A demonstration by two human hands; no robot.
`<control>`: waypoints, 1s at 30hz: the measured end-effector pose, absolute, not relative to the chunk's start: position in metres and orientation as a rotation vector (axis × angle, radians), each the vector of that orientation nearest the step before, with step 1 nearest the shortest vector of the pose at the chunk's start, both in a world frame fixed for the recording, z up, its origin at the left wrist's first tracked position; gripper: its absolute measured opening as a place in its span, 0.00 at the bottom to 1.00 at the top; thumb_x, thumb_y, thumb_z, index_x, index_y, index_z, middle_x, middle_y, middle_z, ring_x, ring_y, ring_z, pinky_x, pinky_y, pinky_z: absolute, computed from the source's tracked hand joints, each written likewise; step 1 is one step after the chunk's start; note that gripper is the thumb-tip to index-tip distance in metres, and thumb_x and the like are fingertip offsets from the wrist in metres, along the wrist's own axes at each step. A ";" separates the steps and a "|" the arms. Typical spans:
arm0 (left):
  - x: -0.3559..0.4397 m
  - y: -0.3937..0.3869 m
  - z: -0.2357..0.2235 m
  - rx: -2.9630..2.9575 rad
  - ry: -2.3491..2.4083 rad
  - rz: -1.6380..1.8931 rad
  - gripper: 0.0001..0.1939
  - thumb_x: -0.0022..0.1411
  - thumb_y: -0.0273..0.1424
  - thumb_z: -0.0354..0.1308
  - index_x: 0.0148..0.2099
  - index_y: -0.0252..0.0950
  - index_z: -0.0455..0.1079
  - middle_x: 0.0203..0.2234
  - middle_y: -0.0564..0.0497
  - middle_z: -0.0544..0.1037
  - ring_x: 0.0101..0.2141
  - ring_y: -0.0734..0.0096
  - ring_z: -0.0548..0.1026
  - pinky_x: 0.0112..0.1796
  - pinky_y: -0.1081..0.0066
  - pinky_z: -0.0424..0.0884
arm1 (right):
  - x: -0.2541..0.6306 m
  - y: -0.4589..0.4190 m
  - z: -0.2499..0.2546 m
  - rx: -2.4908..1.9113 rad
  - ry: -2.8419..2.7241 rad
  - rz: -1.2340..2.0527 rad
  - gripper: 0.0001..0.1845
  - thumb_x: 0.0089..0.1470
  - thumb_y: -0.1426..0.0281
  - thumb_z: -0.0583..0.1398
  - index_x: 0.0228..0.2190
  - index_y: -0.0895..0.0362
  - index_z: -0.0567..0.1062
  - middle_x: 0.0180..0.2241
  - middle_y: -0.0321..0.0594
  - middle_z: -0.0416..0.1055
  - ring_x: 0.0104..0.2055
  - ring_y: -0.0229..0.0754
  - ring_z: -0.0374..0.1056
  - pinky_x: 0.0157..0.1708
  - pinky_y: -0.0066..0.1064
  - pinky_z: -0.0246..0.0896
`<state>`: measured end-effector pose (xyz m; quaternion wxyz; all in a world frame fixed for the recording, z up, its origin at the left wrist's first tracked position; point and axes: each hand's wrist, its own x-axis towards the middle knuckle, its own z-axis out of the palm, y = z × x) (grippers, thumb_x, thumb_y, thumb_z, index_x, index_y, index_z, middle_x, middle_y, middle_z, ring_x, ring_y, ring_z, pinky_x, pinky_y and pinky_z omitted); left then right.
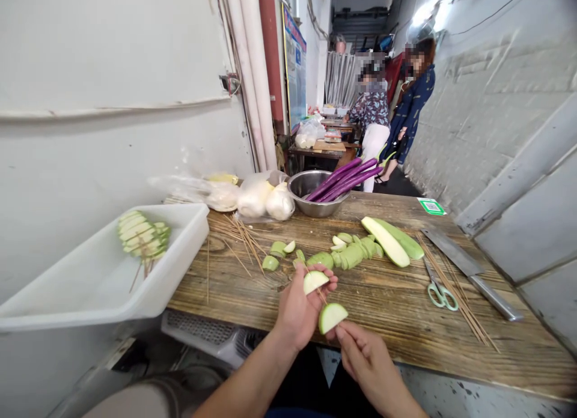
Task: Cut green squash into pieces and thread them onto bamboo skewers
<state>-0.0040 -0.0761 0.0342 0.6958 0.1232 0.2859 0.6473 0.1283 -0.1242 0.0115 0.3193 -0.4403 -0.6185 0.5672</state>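
In the head view a thin bamboo skewer [321, 295] runs through two pale green half-round zucchini slices. My left hand [295, 310] is closed around the upper zucchini slice [314, 281], palm turned up. Just below it, my right hand [367, 355] pinches at the lower edge of the other zucchini slice [332, 318], where the skewer's end is hidden by the fingers. Beyond my hands, a row of cut zucchini slices [354, 254] lies on the wooden table [279, 295]. Two long zucchini halves [388, 242] rest at the row's right end.
At left a white tub [184, 244] holds skewered slices [142, 235]. Loose skewers [246, 244], bagged white vegetables [264, 199] and a metal bowl [311, 209] of purple eggplants [345, 181] stand behind. Scissors [442, 295] and a cleaver [469, 271] lie right. Two people [412, 106] stand farther back.
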 end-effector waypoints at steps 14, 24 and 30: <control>-0.027 -0.072 0.004 0.549 1.015 1.566 0.19 0.60 0.42 0.51 0.45 0.33 0.69 0.41 0.43 0.73 0.42 0.66 0.71 0.44 0.68 0.66 | 0.137 -0.115 -0.012 -1.298 -1.636 1.043 0.22 0.59 0.56 0.48 0.33 0.60 0.71 0.16 0.30 0.53 0.17 0.33 0.51 0.18 0.24 0.46; -0.084 -0.043 -0.054 2.185 1.568 1.173 0.29 0.55 0.28 0.57 0.59 0.38 0.56 0.55 0.44 0.65 0.56 0.58 0.59 0.56 0.53 0.54 | 0.152 -0.100 -0.040 -1.402 -1.701 0.725 0.29 0.57 0.50 0.46 0.31 0.59 0.75 0.13 0.35 0.62 0.16 0.38 0.59 0.17 0.24 0.54; -0.089 -0.022 -0.077 2.298 1.717 1.020 0.27 0.57 0.32 0.56 0.58 0.33 0.56 0.51 0.39 0.67 0.52 0.57 0.64 0.52 0.55 0.61 | 0.155 -0.102 -0.044 -1.413 -1.733 0.726 0.29 0.58 0.51 0.46 0.31 0.59 0.76 0.13 0.35 0.62 0.16 0.38 0.60 0.17 0.24 0.54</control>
